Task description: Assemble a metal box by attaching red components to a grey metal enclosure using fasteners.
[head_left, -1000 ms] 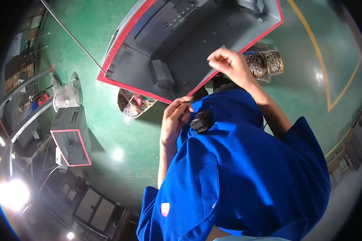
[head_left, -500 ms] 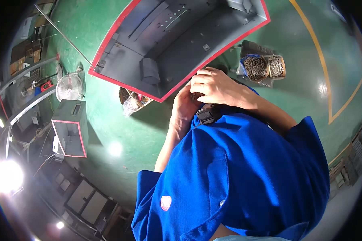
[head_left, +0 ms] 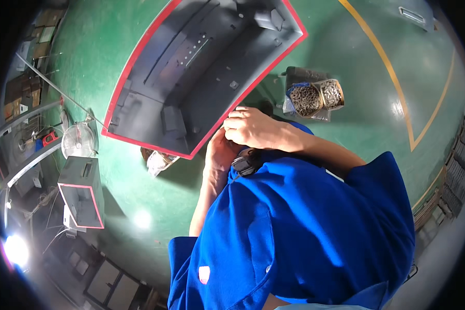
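A large grey sheet-metal housing (head_left: pixel 201 67) with a red-painted rim lies open on the green floor in front of me. My right hand (head_left: pixel 250 128) is at its near red edge, fingers curled, resting over my left hand (head_left: pixel 219 152). My left hand comes up from below and is mostly hidden under the right one and my blue shirt. Whether either hand holds something small is hidden. A small black device (head_left: pixel 245 161) sits on my shirt just below both hands.
Two open containers of small metal fasteners (head_left: pixel 315 97) stand on the floor to the right of the housing. A crumpled bag (head_left: pixel 157 161) lies under its near corner. A smaller grey red-rimmed box (head_left: pixel 82 199), a round metal disc (head_left: pixel 78 139) and cluttered benches are at the left.
My right hand came back from inside the housing down to its near edge and joined my left hand. The housing now appears higher and more to the left in view.
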Tool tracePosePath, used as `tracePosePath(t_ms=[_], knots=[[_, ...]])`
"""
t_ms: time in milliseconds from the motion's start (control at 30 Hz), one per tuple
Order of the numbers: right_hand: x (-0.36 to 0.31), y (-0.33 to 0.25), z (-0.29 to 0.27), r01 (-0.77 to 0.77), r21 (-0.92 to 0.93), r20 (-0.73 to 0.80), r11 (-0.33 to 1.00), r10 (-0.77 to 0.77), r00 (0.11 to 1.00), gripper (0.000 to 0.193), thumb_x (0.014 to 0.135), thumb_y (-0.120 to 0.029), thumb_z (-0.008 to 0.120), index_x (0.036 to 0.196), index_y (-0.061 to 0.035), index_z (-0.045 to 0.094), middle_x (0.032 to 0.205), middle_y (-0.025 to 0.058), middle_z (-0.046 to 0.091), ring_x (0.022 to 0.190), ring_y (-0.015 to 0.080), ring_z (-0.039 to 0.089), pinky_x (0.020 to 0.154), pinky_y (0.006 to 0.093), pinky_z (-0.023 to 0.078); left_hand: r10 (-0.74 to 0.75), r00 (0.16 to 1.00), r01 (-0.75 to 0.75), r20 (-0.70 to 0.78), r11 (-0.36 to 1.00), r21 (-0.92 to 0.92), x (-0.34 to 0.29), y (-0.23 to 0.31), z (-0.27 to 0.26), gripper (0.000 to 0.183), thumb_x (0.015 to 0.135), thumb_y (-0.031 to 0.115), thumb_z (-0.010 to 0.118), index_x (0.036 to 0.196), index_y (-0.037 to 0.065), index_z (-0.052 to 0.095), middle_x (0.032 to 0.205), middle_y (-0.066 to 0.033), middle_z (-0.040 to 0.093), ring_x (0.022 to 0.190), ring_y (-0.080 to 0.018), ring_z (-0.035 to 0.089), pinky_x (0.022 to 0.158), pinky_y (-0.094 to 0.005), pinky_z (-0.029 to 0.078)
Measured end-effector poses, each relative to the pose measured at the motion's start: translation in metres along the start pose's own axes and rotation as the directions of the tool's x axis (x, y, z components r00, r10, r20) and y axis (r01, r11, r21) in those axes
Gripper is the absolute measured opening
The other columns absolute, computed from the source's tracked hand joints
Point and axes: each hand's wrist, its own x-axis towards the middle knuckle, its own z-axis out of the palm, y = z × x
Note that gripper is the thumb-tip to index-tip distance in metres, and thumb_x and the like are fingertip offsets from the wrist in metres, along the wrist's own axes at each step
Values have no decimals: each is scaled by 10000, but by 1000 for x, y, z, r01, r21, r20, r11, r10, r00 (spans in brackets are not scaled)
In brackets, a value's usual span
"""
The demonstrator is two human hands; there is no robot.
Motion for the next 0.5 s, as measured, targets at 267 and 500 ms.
tracePosePath(t_ms=[267,500], knots=[[0,1,2,-30,88,-34,996,33,999,78,717,-112,571,756,-44,569,770,85,607,771,250,610,733,367,490,50,993,-34,-106,989,143,2,4,-7,338,942,284,446,1158,39,531,1084,-92,600,987,-194,597,854,-357,505],[-6,-5,-5,-16,63,-42,998,19,999,213,681,-131,608,865,-22,612,856,113,654,814,280,636,766,385,505,55,995,-70,86,980,185,-3,2,-1,327,936,257,473,1152,16,523,1023,-85,607,900,-180,615,771,-333,525]])
